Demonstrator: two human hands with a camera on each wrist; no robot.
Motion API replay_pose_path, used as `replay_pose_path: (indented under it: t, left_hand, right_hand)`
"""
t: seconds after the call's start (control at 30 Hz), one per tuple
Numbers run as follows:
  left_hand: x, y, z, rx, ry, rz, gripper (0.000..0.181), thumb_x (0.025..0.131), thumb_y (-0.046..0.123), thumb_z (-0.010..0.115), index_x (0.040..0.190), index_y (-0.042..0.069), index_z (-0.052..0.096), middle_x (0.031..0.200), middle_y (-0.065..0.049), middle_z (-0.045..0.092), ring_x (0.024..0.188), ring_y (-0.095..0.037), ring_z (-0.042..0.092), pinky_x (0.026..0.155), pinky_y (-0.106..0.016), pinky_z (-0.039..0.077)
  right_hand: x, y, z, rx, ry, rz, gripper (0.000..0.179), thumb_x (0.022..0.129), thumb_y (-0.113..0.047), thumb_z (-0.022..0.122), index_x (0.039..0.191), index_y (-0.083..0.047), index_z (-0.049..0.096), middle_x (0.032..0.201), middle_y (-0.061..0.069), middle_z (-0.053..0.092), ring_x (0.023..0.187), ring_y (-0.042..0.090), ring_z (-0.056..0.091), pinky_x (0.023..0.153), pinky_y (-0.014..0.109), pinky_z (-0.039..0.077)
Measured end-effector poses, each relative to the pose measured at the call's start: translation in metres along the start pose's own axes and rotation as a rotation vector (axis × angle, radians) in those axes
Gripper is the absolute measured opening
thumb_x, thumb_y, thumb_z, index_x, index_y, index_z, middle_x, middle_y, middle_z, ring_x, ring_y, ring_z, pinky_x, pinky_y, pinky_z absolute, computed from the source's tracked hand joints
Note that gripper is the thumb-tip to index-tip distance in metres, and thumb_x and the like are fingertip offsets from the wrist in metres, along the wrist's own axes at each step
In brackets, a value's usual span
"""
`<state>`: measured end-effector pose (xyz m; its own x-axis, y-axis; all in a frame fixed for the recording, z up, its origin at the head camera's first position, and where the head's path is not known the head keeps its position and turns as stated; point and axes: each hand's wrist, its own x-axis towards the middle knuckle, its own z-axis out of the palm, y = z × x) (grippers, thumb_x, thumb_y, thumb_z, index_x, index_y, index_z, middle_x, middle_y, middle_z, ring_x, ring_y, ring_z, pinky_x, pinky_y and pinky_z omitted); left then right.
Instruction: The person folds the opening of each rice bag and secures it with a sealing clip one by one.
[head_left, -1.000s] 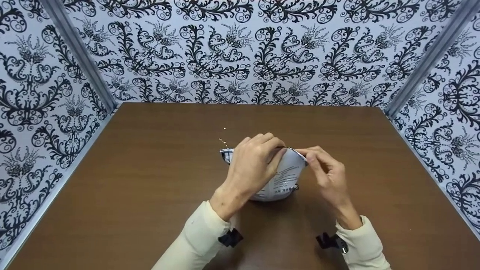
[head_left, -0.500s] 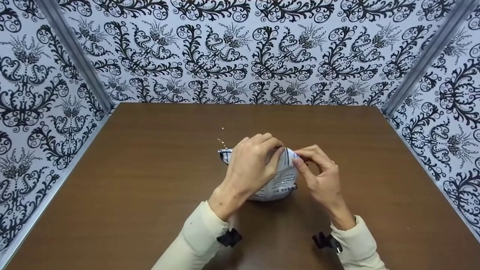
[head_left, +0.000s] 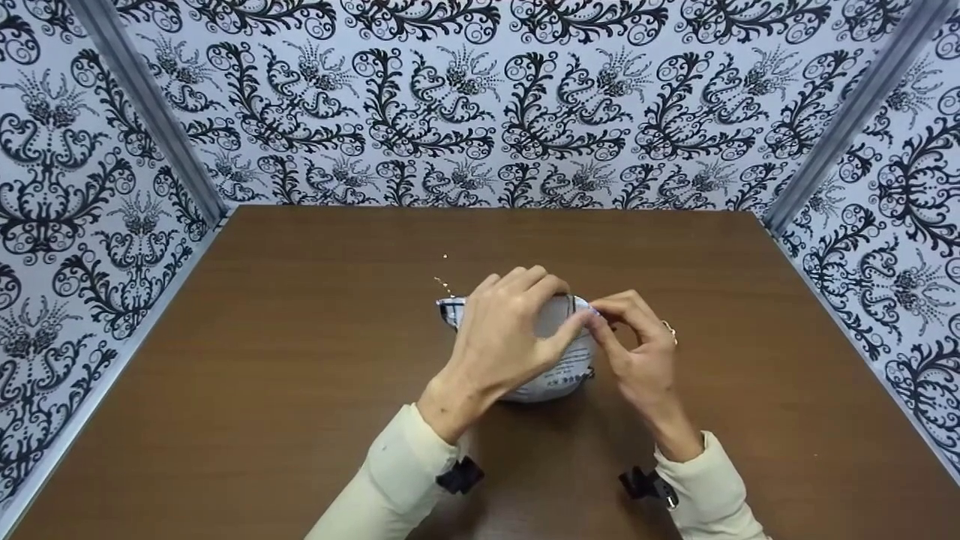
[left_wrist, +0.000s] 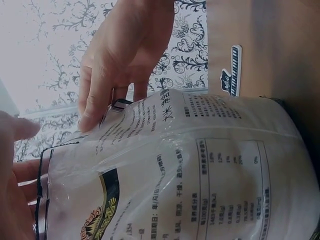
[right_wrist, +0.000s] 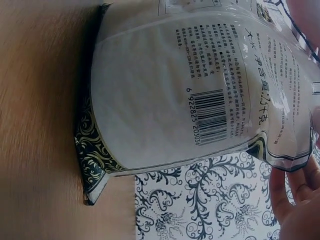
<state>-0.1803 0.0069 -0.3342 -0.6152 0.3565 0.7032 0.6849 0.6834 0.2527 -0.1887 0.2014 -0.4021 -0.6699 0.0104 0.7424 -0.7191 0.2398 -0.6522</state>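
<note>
A whitish plastic bag of rice (head_left: 551, 386), with printed text and a barcode, stands on the brown table. My left hand (head_left: 502, 330) lies over its top edge, fingers behind the film; the thumb reaches right to a folded corner. That corner is pinched by my right hand (head_left: 645, 345), thumb and index finger nearly meeting my left thumb. In the left wrist view, the right hand (left_wrist: 122, 55) is at the far corner and the dark-edged top of the bag (left_wrist: 65, 200) lies near my left fingers. The right wrist view shows the barcode side of the bag (right_wrist: 160, 100).
The brown tabletop (head_left: 300, 375) has patterned wall panels (head_left: 480, 105) on its back and sides. Small pale specks (head_left: 444, 285) lie in a line behind the bag's left corner. A black-and-white piece (left_wrist: 234, 70) juts out beside the bag in the left wrist view.
My right hand has moved left, folding the bag's right top corner inward. My left thumb has stretched from the top edge across to the fold. The bag stays in place.
</note>
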Motion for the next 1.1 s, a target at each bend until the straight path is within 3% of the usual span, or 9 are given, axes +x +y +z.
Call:
replay_pose_path:
  t: [0.33,0.73,1.1]
  left_hand:
    - [0.001,-0.002,0.002,-0.032,0.015,-0.004,0.018,0.097,0.034,0.073,0.104,0.017,0.078,0.095,0.006,0.076,0.085,-0.011,0.068,0.07,-0.028,0.048]
    - [0.002,-0.002,0.003,-0.008,0.049,0.016,0.015,0.1,0.03,0.07,0.1,0.018,0.079,0.09,0.008,0.074,0.081,-0.01,0.068,0.067,-0.028,0.046]
    - [0.002,-0.003,0.004,-0.035,0.057,0.013,0.014,0.1,0.026,0.07,0.101,0.017,0.081,0.089,0.008,0.075,0.08,-0.01,0.068,0.066,-0.028,0.045]
  right_hand:
    - [-0.001,-0.005,0.002,-0.006,-0.001,0.017,0.034,0.088,0.013,0.072,0.12,0.002,0.071,0.097,0.004,0.068,0.092,0.008,0.067,0.087,0.02,0.055]
    - [0.002,-0.012,0.004,0.0,0.017,0.003,0.024,0.089,0.012,0.072,0.109,-0.001,0.076,0.099,0.008,0.07,0.092,0.012,0.065,0.084,0.022,0.053]
    - [0.006,-0.013,0.009,0.031,0.045,0.003,0.015,0.088,0.012,0.073,0.099,0.002,0.075,0.096,0.003,0.069,0.084,0.012,0.065,0.078,0.023,0.054]
